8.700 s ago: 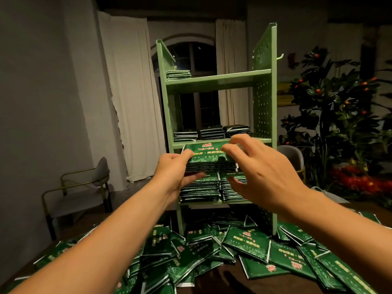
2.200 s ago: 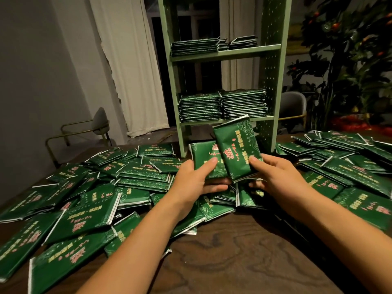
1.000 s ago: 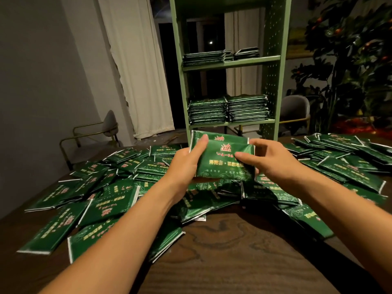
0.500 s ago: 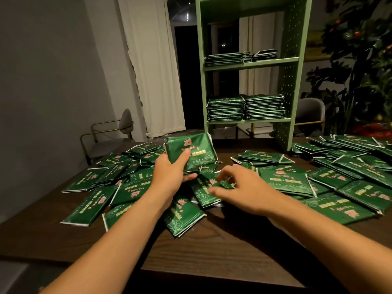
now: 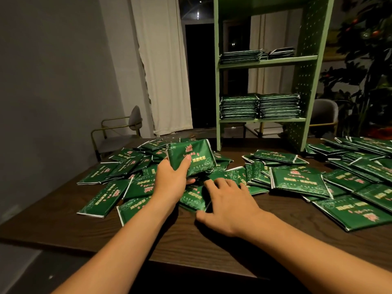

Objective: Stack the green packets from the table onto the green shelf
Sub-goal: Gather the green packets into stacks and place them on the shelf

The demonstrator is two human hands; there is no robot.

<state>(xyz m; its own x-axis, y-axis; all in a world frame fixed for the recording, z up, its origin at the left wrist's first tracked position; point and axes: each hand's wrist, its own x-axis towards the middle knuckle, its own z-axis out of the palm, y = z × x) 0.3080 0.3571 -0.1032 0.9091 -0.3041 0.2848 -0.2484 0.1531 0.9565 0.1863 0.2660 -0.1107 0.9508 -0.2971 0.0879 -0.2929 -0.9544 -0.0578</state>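
Both forearms are bare from the bottom edge of the view up to the wrists, with no sleeve showing. The left hand (image 5: 171, 179) and right hand (image 5: 228, 205) wear no gloves, rings or watch. Fingernails are short and unpainted.

My left hand (image 5: 172, 179) grips a glossy green foil packet bundle (image 5: 191, 160), thumb on its face; my right hand (image 5: 228, 203) lies flat, fingers spread, both forearms outstretched.

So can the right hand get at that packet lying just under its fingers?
Probably yes. The right hand is open, its fingers resting on the loose packet at the table edge, nothing covering it. The left hand holds a bundle beside it.
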